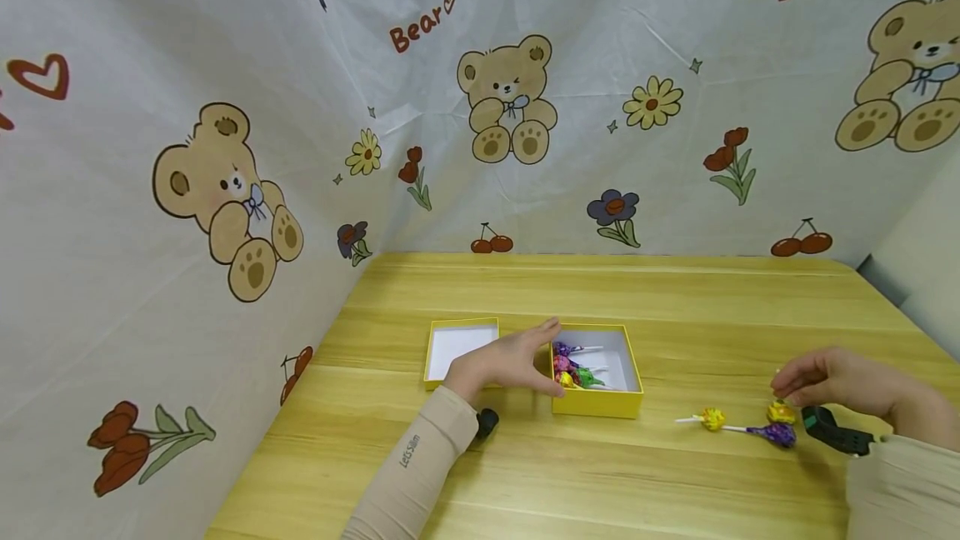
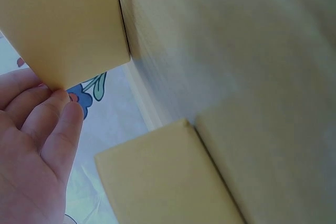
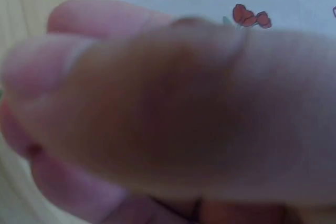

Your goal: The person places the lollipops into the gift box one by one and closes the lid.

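my left hand (image 1: 510, 361) grips the box (image 1: 597, 403), probably to steady it, while a lollipop (image 1: 781, 413) lies beneath my right hand (image 1: 843, 380), whether pinched i cannot tell.

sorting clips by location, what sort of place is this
Looks like an indoor tabletop work spot, perhaps arranged for filming: a wood-grain table, bear-print cloth hung behind and along the left, and a yellow box holding lollipops.
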Action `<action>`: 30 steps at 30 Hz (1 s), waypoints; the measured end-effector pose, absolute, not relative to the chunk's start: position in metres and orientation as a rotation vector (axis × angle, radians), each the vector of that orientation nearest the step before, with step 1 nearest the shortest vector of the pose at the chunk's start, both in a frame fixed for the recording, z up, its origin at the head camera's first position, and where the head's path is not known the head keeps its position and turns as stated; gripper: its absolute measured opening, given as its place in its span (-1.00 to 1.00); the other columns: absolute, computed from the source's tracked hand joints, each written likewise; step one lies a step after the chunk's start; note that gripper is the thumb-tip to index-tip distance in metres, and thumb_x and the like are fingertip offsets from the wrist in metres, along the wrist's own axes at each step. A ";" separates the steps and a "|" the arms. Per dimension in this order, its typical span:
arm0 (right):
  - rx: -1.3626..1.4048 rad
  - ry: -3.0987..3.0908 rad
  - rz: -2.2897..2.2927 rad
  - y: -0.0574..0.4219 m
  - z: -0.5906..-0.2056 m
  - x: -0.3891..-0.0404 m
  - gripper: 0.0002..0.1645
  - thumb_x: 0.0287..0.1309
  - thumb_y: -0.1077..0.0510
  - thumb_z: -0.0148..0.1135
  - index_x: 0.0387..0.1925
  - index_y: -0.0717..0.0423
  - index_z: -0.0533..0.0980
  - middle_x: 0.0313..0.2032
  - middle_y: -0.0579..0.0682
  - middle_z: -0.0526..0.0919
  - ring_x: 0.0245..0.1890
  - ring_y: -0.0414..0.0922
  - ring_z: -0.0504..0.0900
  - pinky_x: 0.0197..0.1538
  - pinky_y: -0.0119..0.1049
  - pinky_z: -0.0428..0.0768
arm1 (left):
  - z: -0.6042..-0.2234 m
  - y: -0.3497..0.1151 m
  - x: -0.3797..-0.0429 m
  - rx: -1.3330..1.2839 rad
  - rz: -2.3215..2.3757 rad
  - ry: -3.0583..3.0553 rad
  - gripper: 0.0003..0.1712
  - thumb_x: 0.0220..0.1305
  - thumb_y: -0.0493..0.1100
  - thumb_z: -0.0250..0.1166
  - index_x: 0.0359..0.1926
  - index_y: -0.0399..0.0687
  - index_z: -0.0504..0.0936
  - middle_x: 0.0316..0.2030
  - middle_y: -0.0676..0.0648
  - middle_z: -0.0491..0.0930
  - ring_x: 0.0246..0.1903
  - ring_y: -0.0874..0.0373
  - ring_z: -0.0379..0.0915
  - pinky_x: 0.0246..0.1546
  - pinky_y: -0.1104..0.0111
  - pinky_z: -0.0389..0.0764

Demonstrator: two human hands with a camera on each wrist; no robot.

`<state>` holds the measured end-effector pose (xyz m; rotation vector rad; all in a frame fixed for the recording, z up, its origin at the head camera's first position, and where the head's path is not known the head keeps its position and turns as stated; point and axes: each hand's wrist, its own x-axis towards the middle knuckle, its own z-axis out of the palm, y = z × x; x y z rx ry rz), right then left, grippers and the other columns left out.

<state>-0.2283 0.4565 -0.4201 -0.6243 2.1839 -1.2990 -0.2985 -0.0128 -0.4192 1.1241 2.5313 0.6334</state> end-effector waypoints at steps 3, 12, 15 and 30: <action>-0.638 2.120 -1.323 0.459 -0.426 -0.230 -0.65 0.15 0.34 0.00 -0.12 0.62 0.35 -0.18 -0.05 0.64 -0.20 -0.24 0.60 -0.22 -0.40 0.59 | -0.420 -0.013 -0.298 1.123 0.637 2.528 0.18 -0.17 0.44 0.20 0.38 0.15 -0.17 0.38 0.20 -0.32 0.35 0.20 -0.22 0.29 0.23 0.08; -0.621 2.219 -1.204 0.457 -0.431 -0.230 -0.62 0.13 0.30 0.05 -0.12 0.61 0.37 -0.21 -0.19 0.63 -0.24 -0.40 0.55 -0.28 -0.47 0.56 | -0.421 -0.013 -0.298 1.114 0.650 2.527 0.17 -0.17 0.45 0.19 0.38 0.18 -0.16 0.37 0.21 -0.32 0.35 0.20 -0.21 0.28 0.21 0.10; -0.567 2.283 -1.151 0.452 -0.431 -0.231 -0.61 0.12 0.25 0.09 -0.13 0.56 0.40 -0.25 -0.12 0.64 -0.30 -0.37 0.56 -0.31 -0.44 0.56 | -0.421 -0.013 -0.298 1.115 0.650 2.527 0.17 -0.17 0.46 0.19 0.37 0.19 -0.17 0.37 0.23 -0.32 0.35 0.21 -0.21 0.28 0.21 0.10; -0.403 2.452 -1.054 0.435 -0.427 -0.235 -0.56 0.04 0.15 0.19 -0.16 0.46 0.45 -0.31 0.09 0.63 -0.41 -0.31 0.57 -0.37 -0.38 0.56 | -0.418 -0.013 -0.298 1.124 0.639 2.525 0.18 -0.17 0.45 0.19 0.38 0.16 -0.17 0.38 0.20 -0.32 0.35 0.22 -0.23 0.29 0.22 0.08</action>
